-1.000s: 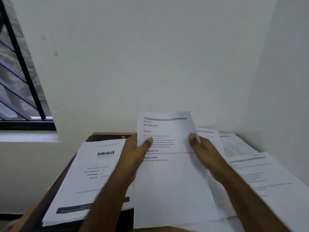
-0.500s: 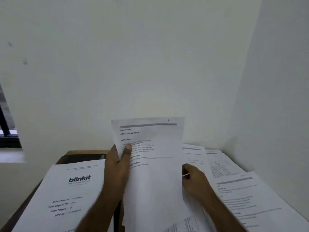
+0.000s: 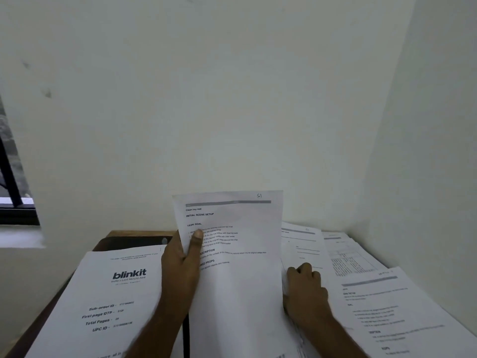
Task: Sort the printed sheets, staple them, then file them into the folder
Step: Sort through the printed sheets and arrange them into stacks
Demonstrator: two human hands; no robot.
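Note:
My left hand (image 3: 184,264) grips a printed sheet (image 3: 240,267) by its left edge and holds it upright above the table; the thumb lies over its text. The sheet is headed "Clean toy mat" and marked "S1" at the top right. My right hand (image 3: 305,288) rests with curled fingers on the loose printed sheets (image 3: 304,244) lying flat to the right, just behind the raised sheet's right edge. A white "blinkit" cover sheet (image 3: 111,295) lies flat on the left. No stapler or folder shows.
More printed sheets (image 3: 382,306) spread over the right side up to the side wall. The dark wooden table (image 3: 121,240) shows at the back left, against the white wall. A barred window (image 3: 10,192) is at the far left.
My right hand has let go of the raised sheet's right edge and dropped onto the sheets lying on the table. My left hand still holds the sheet up. The camera has swung right.

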